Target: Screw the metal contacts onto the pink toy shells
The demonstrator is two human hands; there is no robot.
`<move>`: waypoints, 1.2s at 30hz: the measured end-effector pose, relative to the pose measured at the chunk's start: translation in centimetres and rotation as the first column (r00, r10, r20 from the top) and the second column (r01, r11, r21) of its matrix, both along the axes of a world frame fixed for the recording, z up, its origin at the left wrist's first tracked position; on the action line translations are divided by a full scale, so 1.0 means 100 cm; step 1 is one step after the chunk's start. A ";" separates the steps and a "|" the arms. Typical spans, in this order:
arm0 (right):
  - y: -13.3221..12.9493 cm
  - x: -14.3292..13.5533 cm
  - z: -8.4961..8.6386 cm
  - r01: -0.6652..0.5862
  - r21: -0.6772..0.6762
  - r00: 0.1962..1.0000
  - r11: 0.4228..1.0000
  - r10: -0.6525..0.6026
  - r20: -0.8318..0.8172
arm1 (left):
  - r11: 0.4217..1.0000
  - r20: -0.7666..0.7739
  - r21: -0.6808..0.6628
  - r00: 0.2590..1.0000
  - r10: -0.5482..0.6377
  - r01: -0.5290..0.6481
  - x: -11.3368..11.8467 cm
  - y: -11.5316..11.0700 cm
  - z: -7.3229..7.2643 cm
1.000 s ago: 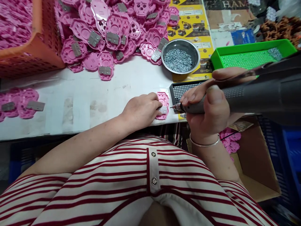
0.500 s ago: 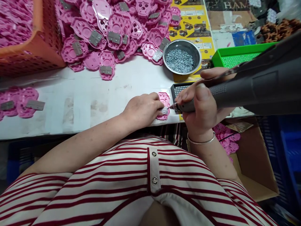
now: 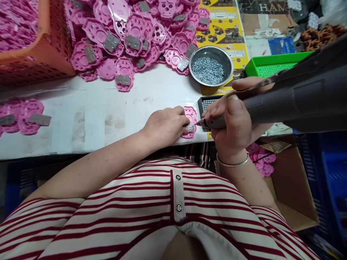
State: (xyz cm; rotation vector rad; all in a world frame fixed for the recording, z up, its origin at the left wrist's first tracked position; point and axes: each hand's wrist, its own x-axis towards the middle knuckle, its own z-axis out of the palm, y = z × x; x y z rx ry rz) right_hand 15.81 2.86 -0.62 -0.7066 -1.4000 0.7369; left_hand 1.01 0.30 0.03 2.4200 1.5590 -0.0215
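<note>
Near the table's front edge lies a pink plastic part [image 3: 191,115] with a grey metal plate [image 3: 190,128] on its lower half. My left hand [image 3: 167,125] holds the part from its left side, fingertips on the plate. Wrapped round a dark electric screwdriver [image 3: 271,108] is my right hand [image 3: 232,121], and the tool's tip points left at the plate's right side. Whether a screw sits under the tip is too small to tell. Behind them stands a metal bowl [image 3: 210,66] of small silver screws.
A heap of pink parts [image 3: 132,30] with grey plates covers the back, beside an orange basket [image 3: 45,43]. More parts [image 3: 31,112] lie at left. A black tray [image 3: 202,104] and green tray [image 3: 252,66] are at right. Below the table is a cardboard box [image 3: 292,180].
The view has shifted very slightly. Both hands, the screwdriver and the pink part keep nearly the same positions relative to one another.
</note>
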 end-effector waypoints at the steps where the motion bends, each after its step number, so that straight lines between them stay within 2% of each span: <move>1: -0.001 -0.001 0.003 -0.002 0.053 0.997 0.999 0.006 -0.071 | 1.000 0.002 0.006 1.000 -0.001 0.001 0.000 -0.001 0.000; 3: -0.002 -0.003 0.010 0.025 0.105 0.986 0.994 -0.007 -0.169 | 1.000 0.016 0.015 1.000 -0.002 0.002 -0.001 -0.003 0.002; 5: -0.004 -0.004 0.017 0.019 0.099 0.983 0.995 0.000 -0.186 | 0.999 0.055 0.035 0.998 0.011 -0.013 -0.003 -0.005 0.004; 9: -0.009 -0.003 0.029 -0.094 0.166 0.947 0.982 0.140 -0.290 | 0.994 0.264 0.104 0.965 -0.001 -0.027 -0.007 -0.006 0.003; 12: -0.013 -0.001 0.035 -0.161 0.165 0.920 0.973 0.209 -0.333 | 0.994 0.468 0.105 0.881 -0.075 0.028 -0.008 -0.005 -0.003; 15: -0.017 0.000 0.040 -0.180 0.124 0.915 0.976 0.212 -0.344 | 0.996 0.613 0.071 0.786 -0.080 0.045 -0.008 -0.005 -0.008; 18: -0.019 0.001 0.046 -0.159 0.150 0.931 0.976 0.198 -0.306 | 0.999 0.700 0.012 0.713 -0.030 0.031 -0.006 -0.005 -0.012; 21: -0.020 0.002 0.051 -0.159 0.157 0.958 0.975 0.191 -0.214 | 1.000 0.738 -0.015 0.675 -0.007 0.026 -0.004 -0.005 -0.014; 24: -0.018 0.001 0.049 -0.129 0.136 0.965 0.982 0.156 -0.209 | 0.999 0.707 0.029 0.706 -0.038 0.024 -0.002 -0.005 -0.016; 28: -0.016 0.002 0.037 -0.085 0.134 0.958 0.987 0.118 -0.262 | 0.988 0.464 0.144 0.886 -0.010 -0.064 -0.002 -0.006 -0.016; 30: -0.014 0.003 0.030 -0.041 0.116 0.974 0.992 0.066 -0.218 | 0.981 0.341 0.177 0.940 0.019 -0.084 -0.002 -0.007 -0.015; 32: -0.013 0.003 0.025 0.006 0.087 0.987 0.996 0.007 -0.158 | 0.978 0.272 0.193 0.962 0.021 -0.076 -0.002 -0.007 -0.015; 36: -0.011 0.003 0.019 0.020 0.070 0.989 0.997 -0.010 -0.144 | 0.981 0.221 0.188 0.975 0.006 -0.048 -0.002 -0.008 -0.016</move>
